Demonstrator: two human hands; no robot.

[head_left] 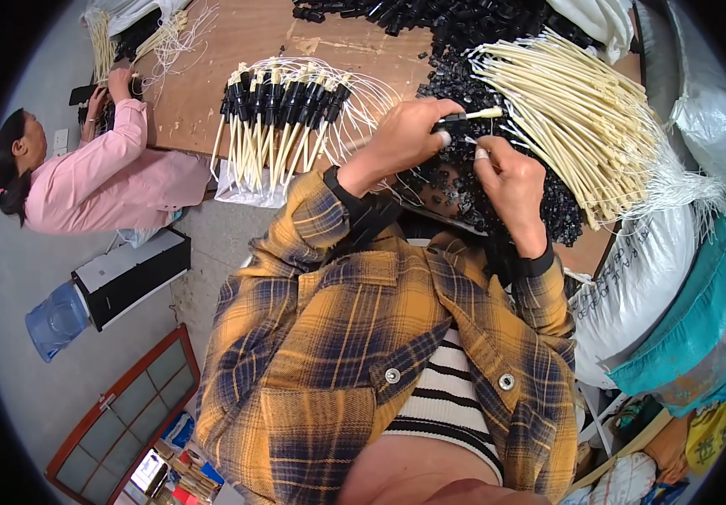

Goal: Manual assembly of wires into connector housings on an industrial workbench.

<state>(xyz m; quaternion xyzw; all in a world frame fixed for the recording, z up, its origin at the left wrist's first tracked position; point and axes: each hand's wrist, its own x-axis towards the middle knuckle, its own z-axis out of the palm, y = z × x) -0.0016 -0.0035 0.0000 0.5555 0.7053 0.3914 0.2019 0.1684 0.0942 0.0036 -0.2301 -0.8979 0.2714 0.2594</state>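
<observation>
My left hand [409, 133] is closed around a black plastic holder [457, 121], from which a cream-coloured tube end [486, 113] sticks out to the right. Just beside it, my right hand [512, 178] pinches a thin white wire [491, 128] that hangs by the tube end; its fingertips partly hide the wire. Below and between both hands lies a heap of small black plastic pieces [561, 206]. To the right rests a large bundle of cream tubes [582, 126] with white wires at their near end. Left of my left hand, tubes with black holders [283, 97] lie in a row.
More black parts [464, 21] are piled at the far side of the wooden table [245, 34]. White sacks [641, 269] and a teal sack [691, 311] stand at the right. A co-worker in pink [98, 181] handles parts at the far left.
</observation>
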